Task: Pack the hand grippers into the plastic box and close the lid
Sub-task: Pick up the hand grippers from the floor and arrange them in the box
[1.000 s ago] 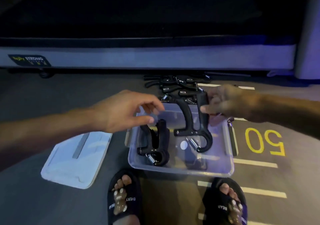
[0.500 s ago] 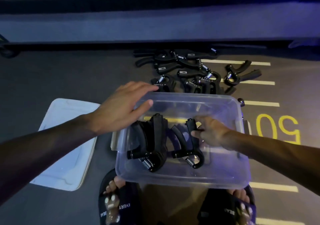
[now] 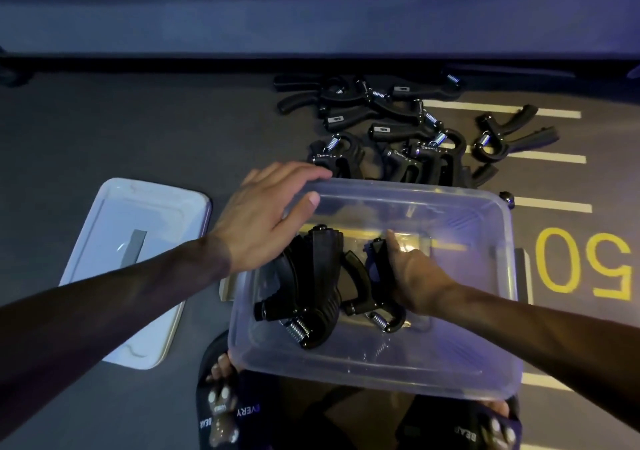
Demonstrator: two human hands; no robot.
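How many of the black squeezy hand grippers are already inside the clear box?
2. One hand gripper lies in the plastic box's left part. The right hand holds the other gripper beside it, in the middle. More wait on the floor pile outside.

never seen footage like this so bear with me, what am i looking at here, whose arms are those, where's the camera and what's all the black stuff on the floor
No machine here: these are a person's two bare arms, filmed by one wide camera worn on the head, looking down. The feet in slippers show at the bottom.

On the dark floor stands a clear plastic box. Its lid lies off to the left. Beyond the box lies a pile of black hand grippers, spring squeeze tools for the hand.

The left hand rests on the box's far left rim. The right hand is inside the box, its grip on one hand gripper. More black grippers already lie in the box beside it.
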